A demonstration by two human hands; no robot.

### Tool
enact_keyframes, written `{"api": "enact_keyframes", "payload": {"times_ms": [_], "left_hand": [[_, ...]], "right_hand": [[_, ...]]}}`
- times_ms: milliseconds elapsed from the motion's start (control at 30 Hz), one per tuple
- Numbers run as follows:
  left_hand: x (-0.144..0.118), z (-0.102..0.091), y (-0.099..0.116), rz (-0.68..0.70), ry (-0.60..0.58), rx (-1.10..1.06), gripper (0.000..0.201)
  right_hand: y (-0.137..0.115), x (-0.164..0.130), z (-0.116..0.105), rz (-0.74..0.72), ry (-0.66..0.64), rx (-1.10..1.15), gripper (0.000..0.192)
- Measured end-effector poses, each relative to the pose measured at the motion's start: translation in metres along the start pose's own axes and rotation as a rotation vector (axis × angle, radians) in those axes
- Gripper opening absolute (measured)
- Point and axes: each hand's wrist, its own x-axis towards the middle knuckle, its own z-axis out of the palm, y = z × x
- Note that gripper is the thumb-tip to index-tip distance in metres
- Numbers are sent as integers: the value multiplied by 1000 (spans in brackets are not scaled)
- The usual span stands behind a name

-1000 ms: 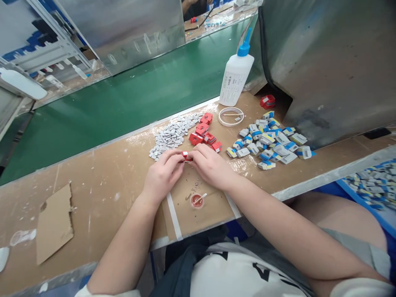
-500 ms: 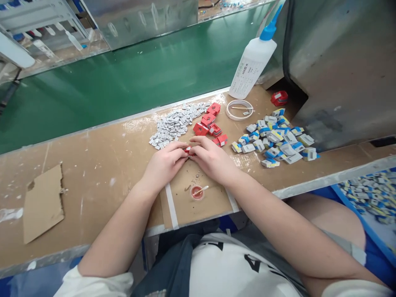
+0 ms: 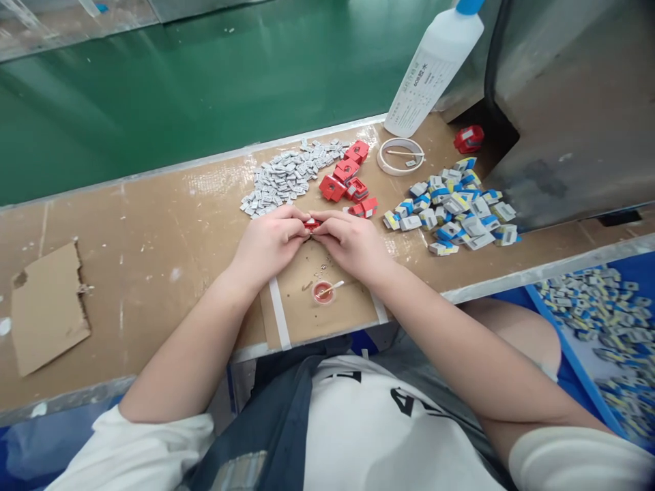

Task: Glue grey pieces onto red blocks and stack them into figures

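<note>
1. My left hand and right hand meet fingertip to fingertip, both pinched closed on one small red part.
2. The bare table stretches left of that part to a cardboard scrap.
3. Just below the part, a small cup holds red paste and a stick.

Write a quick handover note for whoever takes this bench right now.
Left hand and right hand: together they pinch one small red part over the bench.
Behind it: grey pieces, more red parts, then the blue-white pile to the right.
Glue cup with stick sits near the hands; bottle stands at the back.
Done: cannot tell. Left: the loose red parts.
</note>
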Motion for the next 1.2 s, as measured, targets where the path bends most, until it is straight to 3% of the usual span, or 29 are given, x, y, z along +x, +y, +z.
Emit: {"api": "enact_keyframes", "payload": {"times_ms": [533,767,900,1000,1200], "left_hand": [[1,4,0,-88,-18,7,18],[0,3,-4,-112,-12,-134,10],[0,0,-7,-211,-37,-265,31],[0,-1,-11,-138,-76,-144,44],[2,4,-19,-50,-102,-128,41]], "right_hand": [[3,3,4,84,-18,56,20],[8,5,5,73,0,233,12],[9,5,6,107,-31,309,32],[10,5,7,84,-32,313,36],[9,4,3,3,-46,311,44]]}}
